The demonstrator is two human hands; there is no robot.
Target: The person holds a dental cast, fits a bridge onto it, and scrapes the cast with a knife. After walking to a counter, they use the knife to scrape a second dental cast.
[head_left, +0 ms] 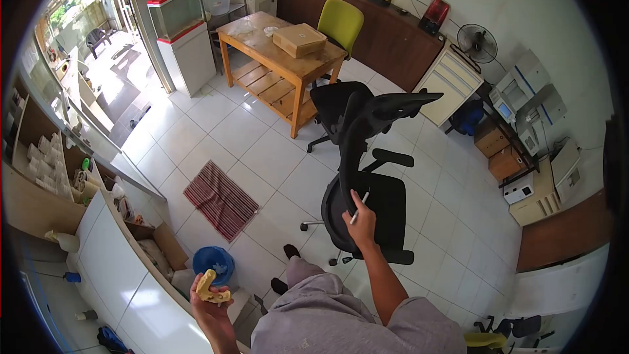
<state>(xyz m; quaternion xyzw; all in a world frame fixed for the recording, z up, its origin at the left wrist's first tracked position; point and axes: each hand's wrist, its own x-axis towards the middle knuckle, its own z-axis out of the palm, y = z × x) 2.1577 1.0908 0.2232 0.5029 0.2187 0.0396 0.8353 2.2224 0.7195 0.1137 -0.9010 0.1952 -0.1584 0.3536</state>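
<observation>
My left hand [211, 311] is closed around a pale yellow, curved, crumpled-looking piece [208, 288], held up near the counter edge. Just beyond it on the floor stands a blue bin [214, 264] with a light liner or litter inside. My right hand [362, 228] pinches a slim white pen-like stick [360, 208], its upper end pointing away from me. The fingers of that hand are right at the curved backrest frame of a black office chair [352, 157]. The chair's black seat [383, 213] lies beside and below the hand.
A striped red mat [221, 200] lies on white floor tiles. Ahead, a wooden table [252, 29] carries a cardboard box [299, 40], with a green chair [341, 21] behind. A white counter [124, 262] runs along my left; printers [517, 92] and cabinets line the right wall.
</observation>
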